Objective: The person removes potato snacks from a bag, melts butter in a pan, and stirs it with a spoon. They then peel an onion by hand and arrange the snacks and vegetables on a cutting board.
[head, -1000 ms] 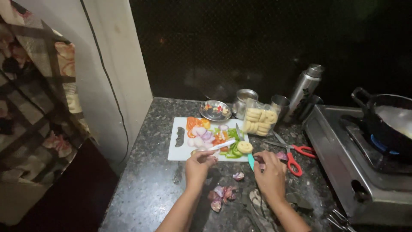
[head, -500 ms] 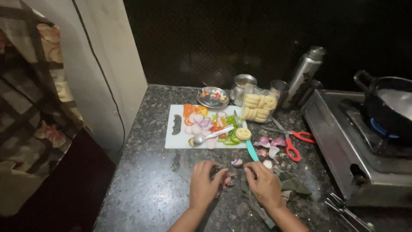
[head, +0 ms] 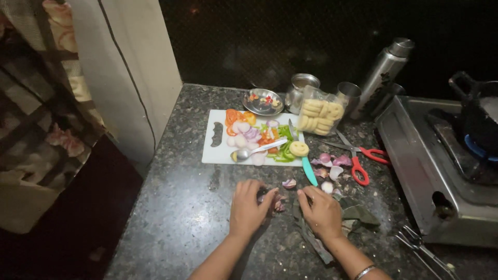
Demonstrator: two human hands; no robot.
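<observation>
My left hand (head: 250, 207) rests palm down on the dark speckled counter (head: 192, 207), its fingers curled around a small heap of purple onion peels (head: 279, 202). My right hand (head: 321, 210) lies just to the right, fingers bent over the same peels and a crumpled dark wrapper (head: 358, 215). Beyond them is a white cutting board (head: 215, 150) with sliced onion, carrot and green pepper (head: 259, 136), a metal spoon (head: 254, 150) and a teal-handled knife (head: 306, 163).
Red-handled scissors (head: 358, 158) lie right of the board among more peels. Behind stand a small steel bowl (head: 263, 101), steel cups, a clear bag of round snacks (head: 320, 111) and a steel flask (head: 384, 72). A gas stove (head: 441, 171) with a black pan is at right.
Both hands have drawn back from the cutting board toward me and come together over the peels on the counter. The spoon now lies on the board.
</observation>
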